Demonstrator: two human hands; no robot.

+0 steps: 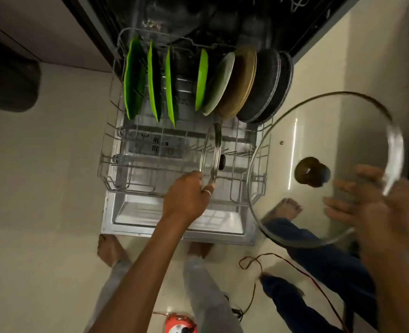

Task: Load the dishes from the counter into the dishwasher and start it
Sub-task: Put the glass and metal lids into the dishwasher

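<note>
Gripping small upright glass lid (210, 152) in left hand (186, 198), large lid (294, 131) in right hand (376, 212)

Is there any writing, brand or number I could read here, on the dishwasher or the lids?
Nothing readable.
The dark panel on the dishwasher door: marks too blurred to read.
The orange reel: white patch, too blurred.
The small glass lid, the large glass lid: no print visible.
</note>
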